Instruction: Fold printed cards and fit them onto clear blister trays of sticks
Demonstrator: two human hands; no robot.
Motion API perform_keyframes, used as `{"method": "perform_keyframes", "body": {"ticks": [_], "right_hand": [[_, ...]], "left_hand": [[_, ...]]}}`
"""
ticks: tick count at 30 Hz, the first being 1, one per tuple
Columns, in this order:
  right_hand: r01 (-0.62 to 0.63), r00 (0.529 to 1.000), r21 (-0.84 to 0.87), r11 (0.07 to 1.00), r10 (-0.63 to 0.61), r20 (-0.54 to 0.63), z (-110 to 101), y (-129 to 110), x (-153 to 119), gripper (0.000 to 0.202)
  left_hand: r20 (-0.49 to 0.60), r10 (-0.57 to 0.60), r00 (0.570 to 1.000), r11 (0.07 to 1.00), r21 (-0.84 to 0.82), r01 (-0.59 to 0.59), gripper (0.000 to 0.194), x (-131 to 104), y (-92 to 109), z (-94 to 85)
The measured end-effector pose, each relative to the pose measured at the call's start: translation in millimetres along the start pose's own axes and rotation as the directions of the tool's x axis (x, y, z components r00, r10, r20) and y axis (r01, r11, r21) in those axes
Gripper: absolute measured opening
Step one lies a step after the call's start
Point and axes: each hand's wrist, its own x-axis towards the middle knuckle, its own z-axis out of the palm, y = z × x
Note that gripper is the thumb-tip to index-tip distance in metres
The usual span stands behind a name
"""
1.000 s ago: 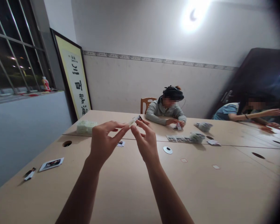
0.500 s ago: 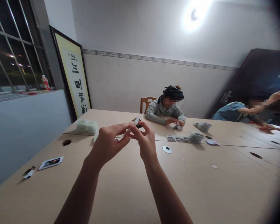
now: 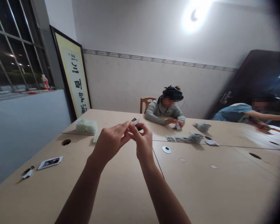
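Note:
My left hand (image 3: 110,141) and my right hand (image 3: 143,140) meet above the table (image 3: 121,186), fingertips pinched together. Between them is a small light piece (image 3: 136,121) with dark parts beside it; its exact shape is partly hidden by the fingers. Both hands grip this piece. Behind my left hand, a stack of pale green-white packs (image 3: 86,127) stands on the table, and the end of another pale item (image 3: 95,139) shows beside my left wrist.
Across the table sits a person (image 3: 158,112) handling a small item. Another person (image 3: 238,112) leans in at right. Stacked packs (image 3: 196,137), a row of cards (image 3: 178,138), a picture packet (image 3: 50,162) and a crumpled scrap (image 3: 28,172) lie around. A round metal disc (image 3: 166,149) is set in the tabletop.
My hands have drawn slightly closer together, and the fingers have curled in more around the small piece. The person at right has lowered a raised arm.

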Motion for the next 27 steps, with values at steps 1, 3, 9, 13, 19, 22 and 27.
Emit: {"method": "perform_keyframes", "body": {"ticks": [1,3,9,13,19,22,27], "right_hand": [[0.002,1.000,0.000,1.000,-0.002,-0.004,1,1,0,0.055],[0.005,1.000,-0.001,1.000,-0.005,-0.002,2,2,-1,0.054],[-0.006,1.000,-0.030,1.000,0.006,-0.011,1,5,-2,0.054],[0.021,0.999,-0.043,0.999,-0.022,-0.024,0,5,-3,0.054],[-0.047,0.992,0.050,0.998,0.041,0.117,0,1,-4,0.045],[-0.051,0.976,0.092,0.994,0.030,0.215,1,2,-4,0.039],[-0.107,0.957,0.155,0.982,0.060,0.284,4,7,-3,0.041]], "left_hand": [[0.005,-0.005,1.000,1.000,0.001,0.005,0.022,0,-1,-0.4],[0.026,-0.019,0.999,1.000,-0.007,0.019,0.022,-1,-1,-2.0],[0.073,-0.041,0.996,0.999,-0.014,0.042,0.024,-1,-3,-4.9],[0.045,-0.072,0.996,0.995,-0.064,0.075,0.023,-2,-2,-5.8],[0.110,-0.184,0.977,0.962,-0.185,0.202,0.023,3,3,-17.8],[0.119,-0.228,0.966,0.947,-0.201,0.249,0.023,6,6,-24.4],[0.089,-0.406,0.909,0.883,-0.216,0.416,0.022,6,6,-31.3]]}}
